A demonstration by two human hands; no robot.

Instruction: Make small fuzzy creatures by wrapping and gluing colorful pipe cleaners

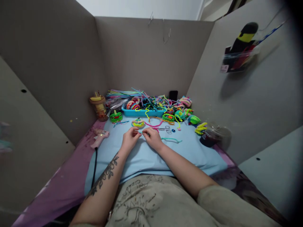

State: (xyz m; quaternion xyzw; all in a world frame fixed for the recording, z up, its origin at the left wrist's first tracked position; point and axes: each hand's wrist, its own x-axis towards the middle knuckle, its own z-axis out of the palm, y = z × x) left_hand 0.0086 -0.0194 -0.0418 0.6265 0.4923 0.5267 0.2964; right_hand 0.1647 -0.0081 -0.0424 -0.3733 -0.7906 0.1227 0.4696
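My left hand (131, 138) and my right hand (152, 138) are close together over the blue cloth (146, 157), fingertips pinched. A small bluish bit shows between them, too small to name. Beyond my right hand a teal fuzzy stem (172, 139) lies on the cloth; whether it reaches my fingers is hidden. Just past my hands sit a yellow and multicoloured fuzzy piece (137, 123), scissors (165, 129), a small dark-blue round piece (173, 130) and a pink fuzzy stem (153, 124).
A blue tray (144, 113) heaped with coloured fuzzy stems stands at the back. A green fuzzy figure (115, 117) is left of it. A pink glue gun (100, 138) and a lidded cup (98, 108) are on the left, a dark plastic cup (209, 137) on the right. Grey panels enclose the table.
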